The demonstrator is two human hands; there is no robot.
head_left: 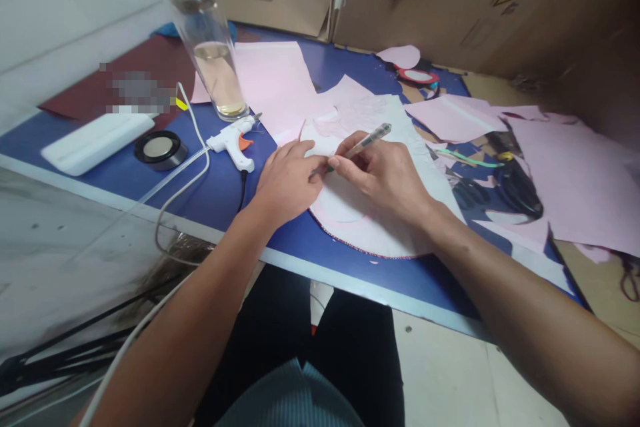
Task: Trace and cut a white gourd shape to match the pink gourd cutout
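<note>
A clear-barrelled pen (373,137) is gripped in my right hand (387,173), its tip pointing down and left towards a white sheet-like piece (400,233) with a curved lower edge trimmed in red. Faint pink curved lines run across this piece. My left hand (290,180) lies on the left part of the piece with its fingers stretched out, close to the pen tip. Fingers of both hands partly hide the point where pen and surface meet.
Left of my hands lie a white glue gun (233,140) with a cable, a round black-rimmed tin (160,149) and a white box-like device (97,143). A glass bottle (215,67) stands behind. Pink sheets (580,180), scraps and a black-handled tool (517,190) lie right.
</note>
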